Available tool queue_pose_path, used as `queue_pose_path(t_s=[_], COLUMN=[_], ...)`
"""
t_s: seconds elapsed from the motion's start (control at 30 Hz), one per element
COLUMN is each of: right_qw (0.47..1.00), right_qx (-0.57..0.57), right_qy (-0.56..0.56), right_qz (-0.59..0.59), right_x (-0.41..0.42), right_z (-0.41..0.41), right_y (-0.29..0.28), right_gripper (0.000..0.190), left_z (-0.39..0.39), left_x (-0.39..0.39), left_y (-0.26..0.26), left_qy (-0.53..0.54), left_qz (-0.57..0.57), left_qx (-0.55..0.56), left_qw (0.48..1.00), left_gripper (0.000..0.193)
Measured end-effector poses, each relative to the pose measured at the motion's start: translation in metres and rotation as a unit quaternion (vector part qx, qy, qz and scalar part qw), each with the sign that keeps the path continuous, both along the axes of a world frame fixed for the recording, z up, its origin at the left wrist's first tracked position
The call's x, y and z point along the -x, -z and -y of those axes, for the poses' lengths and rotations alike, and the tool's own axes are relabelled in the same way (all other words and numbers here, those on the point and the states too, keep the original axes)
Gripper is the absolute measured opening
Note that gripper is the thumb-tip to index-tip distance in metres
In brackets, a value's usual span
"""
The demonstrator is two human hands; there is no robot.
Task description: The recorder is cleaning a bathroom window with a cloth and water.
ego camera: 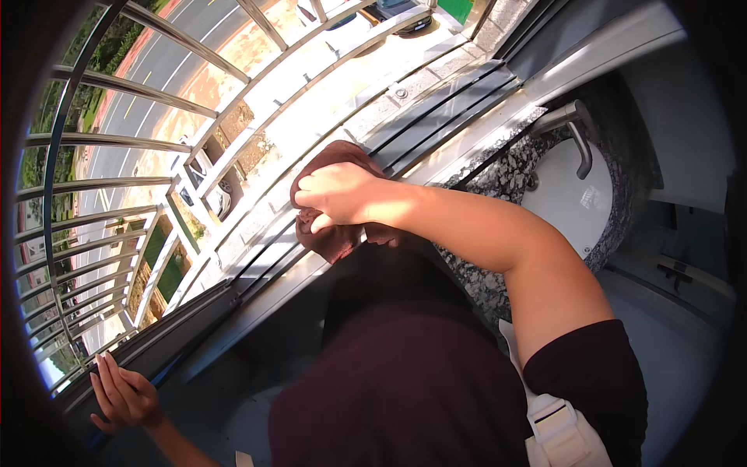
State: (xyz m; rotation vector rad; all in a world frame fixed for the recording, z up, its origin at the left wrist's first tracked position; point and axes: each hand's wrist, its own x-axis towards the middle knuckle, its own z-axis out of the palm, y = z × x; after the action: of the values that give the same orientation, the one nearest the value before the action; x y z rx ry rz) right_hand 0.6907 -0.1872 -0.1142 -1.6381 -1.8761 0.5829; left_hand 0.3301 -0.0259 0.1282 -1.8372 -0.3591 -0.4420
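Observation:
Bunched in my right hand (338, 192) is a dark reddish-brown cloth (338, 153), pressed on the sliding-window track (435, 117) of the sill. Folds of the cloth hang toward my body and show below my fingers. My left hand (124, 394) is at the lower left beside the dark window frame (157, 333). Its fingers are raised and a little apart, with nothing in them. I cannot tell whether its fingertips touch the frame.
Outside the window runs a metal railing (169, 38), high above a road (140, 96) and parked cars. To the right, a white washbasin (569, 192) with a metal tap (578, 140) is set in a speckled stone counter (496, 166).

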Motion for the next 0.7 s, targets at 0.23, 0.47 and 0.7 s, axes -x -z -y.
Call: queue_pose_path(t_s=[0.23,0.47,0.7], right_qw=[0.959,0.895,0.791], right_qx=[0.043,0.047,-0.313], right_qy=[0.191,0.342,0.526], right_qz=[0.204,0.282,0.001], right_x=[-0.16,-0.22,-0.202], right_z=[0.099,0.126,0.124], right_y=[-0.007,-0.032,-0.182], right_gripper=[0.043,0.04,0.037], left_z=[0.004,0.015,0.023], left_x=[0.005,-0.015,-0.078], left_y=[-0.006,0.001,0.072], left_qy=[0.005,0.026,0.19], left_qz=[0.002,0.024,0.032], left_qx=[0.003,0.064,0.33], left_qw=[1.0,0.997,0.924], left_gripper=[0.024,0.02,0.024])
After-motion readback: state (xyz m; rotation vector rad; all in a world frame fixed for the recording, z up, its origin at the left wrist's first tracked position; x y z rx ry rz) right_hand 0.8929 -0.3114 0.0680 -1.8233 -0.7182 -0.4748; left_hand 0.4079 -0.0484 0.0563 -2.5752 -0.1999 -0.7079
